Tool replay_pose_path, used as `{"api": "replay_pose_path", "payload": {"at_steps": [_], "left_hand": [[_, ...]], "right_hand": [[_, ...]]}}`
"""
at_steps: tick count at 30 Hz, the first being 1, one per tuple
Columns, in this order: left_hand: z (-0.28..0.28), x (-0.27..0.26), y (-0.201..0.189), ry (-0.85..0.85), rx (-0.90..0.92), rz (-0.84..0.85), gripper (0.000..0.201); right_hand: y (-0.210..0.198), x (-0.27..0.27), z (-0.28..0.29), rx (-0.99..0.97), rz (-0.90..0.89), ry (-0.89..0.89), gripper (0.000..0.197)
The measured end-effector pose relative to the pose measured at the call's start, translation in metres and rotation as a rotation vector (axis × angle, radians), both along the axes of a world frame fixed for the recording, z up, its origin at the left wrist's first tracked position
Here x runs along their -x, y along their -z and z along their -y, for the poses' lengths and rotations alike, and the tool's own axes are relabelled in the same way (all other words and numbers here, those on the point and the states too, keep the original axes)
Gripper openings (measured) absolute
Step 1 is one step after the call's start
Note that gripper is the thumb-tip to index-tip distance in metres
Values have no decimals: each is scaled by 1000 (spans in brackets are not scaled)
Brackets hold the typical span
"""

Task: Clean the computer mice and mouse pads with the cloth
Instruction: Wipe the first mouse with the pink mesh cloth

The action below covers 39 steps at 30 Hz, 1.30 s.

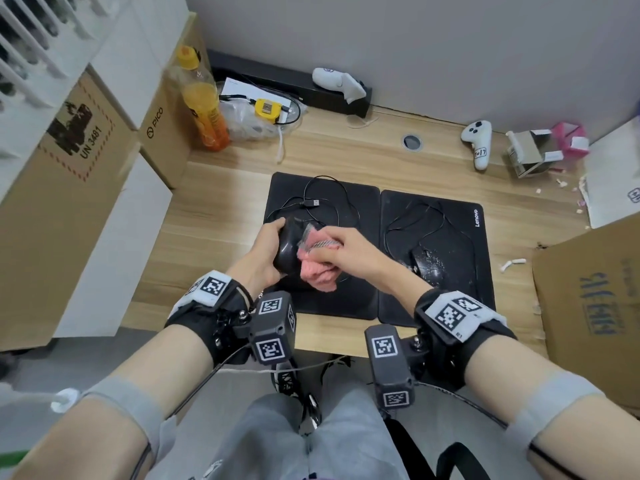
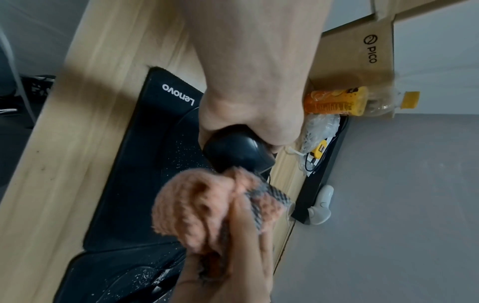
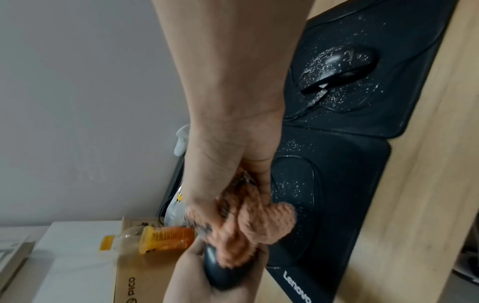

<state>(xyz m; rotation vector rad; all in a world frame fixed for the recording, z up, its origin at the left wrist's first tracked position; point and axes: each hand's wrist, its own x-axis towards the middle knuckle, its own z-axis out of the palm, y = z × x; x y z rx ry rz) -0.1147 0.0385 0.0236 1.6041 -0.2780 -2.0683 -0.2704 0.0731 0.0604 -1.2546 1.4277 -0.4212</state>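
Note:
My left hand point(image 1: 268, 247) grips a black wired mouse point(image 1: 289, 245) lifted above the left black mouse pad point(image 1: 353, 209). My right hand point(image 1: 346, 245) clutches a bunched pink cloth point(image 1: 317, 268) and presses it against that mouse's right side. The left wrist view has the mouse point(image 2: 238, 149) under my left hand point(image 2: 249, 110), with the cloth point(image 2: 197, 205) just below it. From the right wrist, the cloth point(image 3: 256, 223) covers part of the mouse point(image 3: 225, 272). A second black mouse point(image 1: 427, 263), speckled with white crumbs point(image 3: 337, 65), lies on the right Lenovo pad point(image 1: 460, 220).
An orange drink bottle point(image 1: 204, 105), cardboard boxes point(image 1: 79, 157), a yellow tape measure point(image 1: 266, 110) and a plastic bag sit at the back left. White controllers point(image 1: 478, 140) and small paper boxes point(image 1: 530, 150) lie at the back right. A large cardboard box point(image 1: 588, 299) stands at the right.

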Motion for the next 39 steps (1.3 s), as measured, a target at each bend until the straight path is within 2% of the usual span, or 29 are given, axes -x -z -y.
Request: {"api": "replay_pose_path", "payload": {"at_steps": [4, 6, 8, 12, 16, 17, 20, 22, 25, 27, 29, 32, 36, 37, 39], "left_hand": [[-10, 1, -5, 119, -64, -83, 37], [-16, 0, -9, 175, -71, -144, 39], [-20, 3, -11, 169, -61, -138, 40], [-17, 4, -4, -41, -66, -38, 44], [-13, 0, -9, -159, -34, -126, 49], [-11, -1, -8, -170, -13, -115, 48], [-8, -1, -10, -131, 15, -85, 44], [-9, -3, -8, -111, 3, -48, 39], [-16, -3, -14, -43, 11, -80, 38], [-20, 0, -17, 22, 40, -92, 39], [-21, 6, -20, 37, 59, -65, 42], [-18, 8, -22, -63, 27, 2, 45], [-14, -3, -20, -84, 5, 5, 43], [-14, -5, -20, -78, 10, -6, 39], [-16, -6, -20, -80, 20, -41, 34]], "right_hand": [[7, 12, 18, 51, -59, 213, 15], [9, 11, 24, 67, -89, 290, 8], [7, 4, 25, 77, -85, 296, 5], [-6, -20, 14, 115, -53, 72, 12], [-6, -31, 1, -44, 15, -306, 15], [-7, -29, -2, -82, 28, -351, 13], [-14, -12, 1, -123, 107, -179, 16], [-12, 4, 12, -37, 49, -12, 12], [-10, 14, 30, 95, -108, 231, 11], [-13, 7, 34, 110, -116, 322, 11], [-14, -5, 33, 66, -73, 284, 13], [-8, -17, 26, 26, 13, 118, 9], [-6, -13, 20, 8, -72, -136, 17], [-7, -9, 23, 13, -94, -127, 18], [-8, 0, 33, 23, -90, 4, 12]]}}
